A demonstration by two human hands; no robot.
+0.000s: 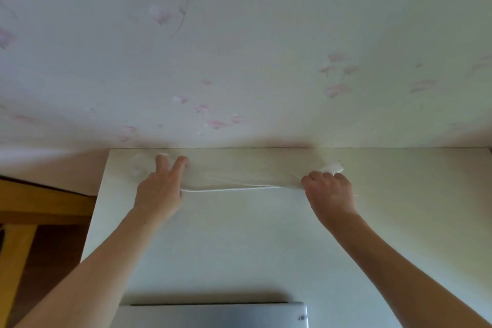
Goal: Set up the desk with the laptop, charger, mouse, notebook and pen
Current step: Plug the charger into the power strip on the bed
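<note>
A charger cord is stretched out between two hands at the back of the desk.

The cord looks thin, light and bendy; it is best held near its white block. The right hand is closed on the cord by the block at middle right. The left hand pins the cord with fingers spread. One cord, one block and one shut laptop at the bottom are seen on one desk.

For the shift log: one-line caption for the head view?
Both hands stretch the white charger cable across the desk, closed laptop nearer.
</note>
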